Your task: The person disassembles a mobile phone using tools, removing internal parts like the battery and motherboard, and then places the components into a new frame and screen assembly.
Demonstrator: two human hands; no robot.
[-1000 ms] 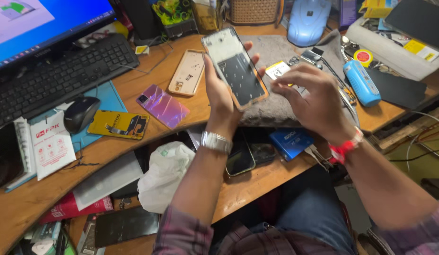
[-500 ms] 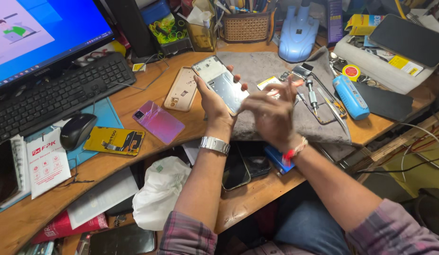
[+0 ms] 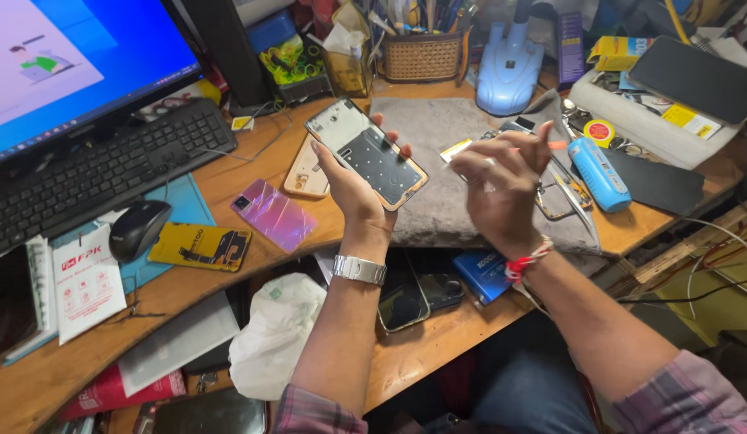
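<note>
Gripping an opened phone frame [image 3: 367, 153] from beneath, the left hand [image 3: 351, 186] curls its fingers round the far edge and its thumb along the near one, tilting the bare inner side up toward the camera so it can be looked over. The frame hangs above the left edge of the grey work mat [image 3: 462, 173], clear of the wooden desk [image 3: 253, 257]. The right hand [image 3: 496, 186] hovers just to the right, fingers loosely bent; whether it pinches something small I cannot tell, since motion blurs the fingertips. Left of the frame lie a beige back cover [image 3: 306, 170], a pink iridescent back cover [image 3: 274, 214] and a yellow phone part [image 3: 200, 247], spread flat within reach. A blue cylinder [image 3: 597, 172] and tweezers [image 3: 568, 193] rest at the mat's right side.
</note>
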